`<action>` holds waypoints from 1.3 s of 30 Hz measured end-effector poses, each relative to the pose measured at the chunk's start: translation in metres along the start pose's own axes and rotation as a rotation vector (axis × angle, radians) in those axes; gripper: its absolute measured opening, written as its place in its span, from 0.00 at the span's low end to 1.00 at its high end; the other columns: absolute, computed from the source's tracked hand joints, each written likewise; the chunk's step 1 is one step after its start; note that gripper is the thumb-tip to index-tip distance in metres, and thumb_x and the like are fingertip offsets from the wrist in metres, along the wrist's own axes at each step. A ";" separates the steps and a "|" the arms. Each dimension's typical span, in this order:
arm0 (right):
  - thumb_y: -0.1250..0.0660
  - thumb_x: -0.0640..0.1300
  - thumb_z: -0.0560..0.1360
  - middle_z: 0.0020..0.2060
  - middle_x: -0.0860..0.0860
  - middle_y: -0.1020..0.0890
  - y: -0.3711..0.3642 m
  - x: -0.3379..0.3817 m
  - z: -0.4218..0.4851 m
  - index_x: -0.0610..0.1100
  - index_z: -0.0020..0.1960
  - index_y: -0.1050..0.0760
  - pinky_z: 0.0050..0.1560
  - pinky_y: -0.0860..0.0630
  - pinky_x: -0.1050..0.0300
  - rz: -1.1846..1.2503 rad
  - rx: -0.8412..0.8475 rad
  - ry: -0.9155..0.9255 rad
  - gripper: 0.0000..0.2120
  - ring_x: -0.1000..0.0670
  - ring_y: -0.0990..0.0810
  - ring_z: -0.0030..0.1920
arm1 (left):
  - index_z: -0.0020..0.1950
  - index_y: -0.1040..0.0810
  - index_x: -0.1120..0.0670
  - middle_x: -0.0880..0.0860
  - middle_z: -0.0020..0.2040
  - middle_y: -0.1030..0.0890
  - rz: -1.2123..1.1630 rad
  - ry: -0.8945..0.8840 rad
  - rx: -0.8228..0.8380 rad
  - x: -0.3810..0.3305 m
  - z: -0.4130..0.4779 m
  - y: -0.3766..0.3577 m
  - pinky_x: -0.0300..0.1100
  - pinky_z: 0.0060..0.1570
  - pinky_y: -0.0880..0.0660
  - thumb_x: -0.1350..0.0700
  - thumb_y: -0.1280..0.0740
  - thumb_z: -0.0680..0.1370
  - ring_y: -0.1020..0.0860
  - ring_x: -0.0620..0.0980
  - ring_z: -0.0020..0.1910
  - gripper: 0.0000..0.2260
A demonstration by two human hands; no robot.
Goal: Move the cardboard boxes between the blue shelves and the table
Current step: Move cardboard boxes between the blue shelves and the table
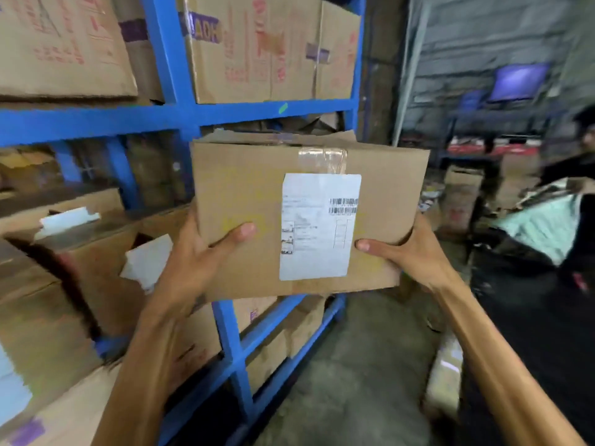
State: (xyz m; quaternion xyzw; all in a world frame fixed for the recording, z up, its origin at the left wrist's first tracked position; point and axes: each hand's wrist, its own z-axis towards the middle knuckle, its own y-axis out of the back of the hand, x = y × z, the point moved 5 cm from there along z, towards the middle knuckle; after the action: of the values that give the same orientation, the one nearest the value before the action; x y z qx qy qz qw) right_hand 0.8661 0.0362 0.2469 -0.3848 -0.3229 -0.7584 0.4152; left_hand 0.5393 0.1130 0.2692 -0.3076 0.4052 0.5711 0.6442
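Concrete floor [354, 365] beside blue shelves [180, 117] full of cardboard boxes [264, 49]

Your head camera gives the only view: wide-angle, facing forward and slightly down, very near the box [244, 175] between your left hand [199, 255] and right hand [409, 249], blue shelves [96, 122] close on your left, floor [354, 365] below.

A blurred blue rectangular screen [518, 82] is glowing before a grey corrugated metal wall [467, 37]. A person in dark clothes [576, 165] is standing at the right edge, beside a crumpled pale-green plastic bundle [544, 226] lying on a black heap [515, 284]. A grey concrete floor [363, 365] is showing below.
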 end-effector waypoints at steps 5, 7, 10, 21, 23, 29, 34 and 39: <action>0.14 0.59 0.56 0.62 0.61 0.18 0.102 -0.024 -0.031 0.57 0.67 0.29 0.59 0.22 0.60 -0.156 -0.231 -0.079 0.44 0.60 0.20 0.62 | 0.65 0.22 0.48 0.44 0.55 0.13 -0.166 0.072 0.278 0.044 0.036 -0.130 0.32 0.47 0.21 0.46 0.18 0.67 0.16 0.45 0.56 0.28; 0.14 0.60 0.56 0.60 0.64 0.18 0.131 -0.030 -0.059 0.59 0.66 0.29 0.53 0.21 0.65 -0.208 -0.319 -0.120 0.42 0.62 0.20 0.60 | 0.65 0.21 0.49 0.49 0.57 0.13 -0.229 0.112 0.381 0.062 0.036 -0.175 0.45 0.54 0.19 0.46 0.18 0.65 0.16 0.52 0.58 0.30; 0.14 0.60 0.56 0.58 0.66 0.19 0.160 -0.029 -0.112 0.64 0.63 0.29 0.52 0.21 0.67 -0.278 -0.476 -0.174 0.40 0.64 0.20 0.58 | 0.65 0.20 0.54 0.51 0.55 0.13 -0.258 0.108 0.479 0.077 0.027 -0.230 0.38 0.48 0.19 0.42 0.19 0.57 0.15 0.49 0.54 0.38; 0.16 0.61 0.61 0.66 0.59 0.21 0.107 0.050 -0.374 0.58 0.77 0.37 0.66 0.21 0.45 -0.517 -1.025 -0.408 0.51 0.57 0.21 0.66 | 0.66 0.22 0.48 0.44 0.56 0.14 -0.406 0.061 1.105 0.081 -0.122 -0.309 0.37 0.49 0.20 0.35 0.15 0.49 0.17 0.42 0.55 0.48; 0.16 0.63 0.60 0.66 0.59 0.21 0.076 0.070 -0.431 0.58 0.78 0.39 0.67 0.22 0.45 -0.549 -1.149 -0.459 0.53 0.56 0.21 0.66 | 0.66 0.23 0.48 0.42 0.53 0.14 -0.425 0.068 1.226 0.075 -0.169 -0.306 0.33 0.44 0.21 0.33 0.16 0.47 0.17 0.36 0.51 0.50; 0.15 0.60 0.60 0.66 0.54 0.20 -0.036 0.128 -0.609 0.55 0.78 0.38 0.66 0.21 0.41 -0.595 -1.546 -0.611 0.53 0.50 0.20 0.66 | 0.67 0.25 0.45 0.43 0.57 0.15 -0.447 0.086 1.682 0.046 -0.340 -0.283 0.40 0.46 0.17 0.36 0.14 0.50 0.16 0.42 0.53 0.48; 0.15 0.55 0.61 0.63 0.51 0.17 -0.130 0.172 -0.742 0.53 0.75 0.35 0.63 0.19 0.42 -0.614 -1.847 -0.695 0.48 0.49 0.17 0.63 | 0.69 0.26 0.45 0.47 0.60 0.15 -0.476 0.085 1.992 0.015 -0.489 -0.242 0.52 0.52 0.17 0.40 0.13 0.53 0.16 0.47 0.57 0.47; 0.16 0.57 0.60 0.60 0.57 0.16 -0.194 0.208 -0.849 0.52 0.75 0.34 0.55 0.18 0.59 -0.627 -2.074 -0.740 0.49 0.55 0.16 0.60 | 0.68 0.26 0.46 0.46 0.58 0.15 -0.489 0.055 2.185 -0.018 -0.623 -0.204 0.43 0.47 0.16 0.39 0.13 0.51 0.15 0.45 0.55 0.48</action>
State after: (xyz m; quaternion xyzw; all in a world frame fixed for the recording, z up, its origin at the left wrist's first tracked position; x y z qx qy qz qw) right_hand 0.3526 -0.6438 -0.0298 -0.6442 0.2738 -0.5701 -0.4300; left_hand 0.6333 -0.4630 -0.0292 0.3391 0.6320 -0.2401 0.6541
